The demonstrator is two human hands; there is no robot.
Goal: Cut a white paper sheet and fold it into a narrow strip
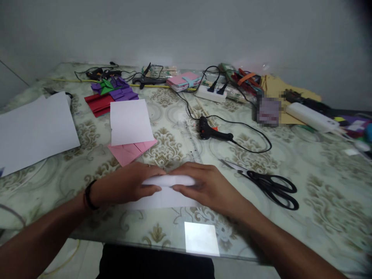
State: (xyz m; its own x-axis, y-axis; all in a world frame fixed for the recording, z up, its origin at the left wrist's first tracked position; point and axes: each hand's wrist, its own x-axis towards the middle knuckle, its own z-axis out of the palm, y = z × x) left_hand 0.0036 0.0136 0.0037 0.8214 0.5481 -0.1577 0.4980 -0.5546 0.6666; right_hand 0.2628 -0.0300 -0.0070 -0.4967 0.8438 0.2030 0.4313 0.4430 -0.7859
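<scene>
Bending one white paper sheet point(162, 199), placed near the front edge of the patterned tabletop point(325, 240): far part raised in a rounded roll, near part flat. Left hand point(128, 182), one: pinching the roll's left end between thumb and fingers. Right hand point(205, 184), one: same hold, right end. Progress, by judgement: bend formed; flat crease along it apparently not yet made. Also present: white rectangular sheet point(130, 120), one, overlapping pink folded paper point(128, 152), one; red folded paper point(99, 105), one; purple folded papers point(123, 94), count unclear; large white sheets point(35, 131), count unclear; black-handled scissors point(252, 175), one pair.
</scene>
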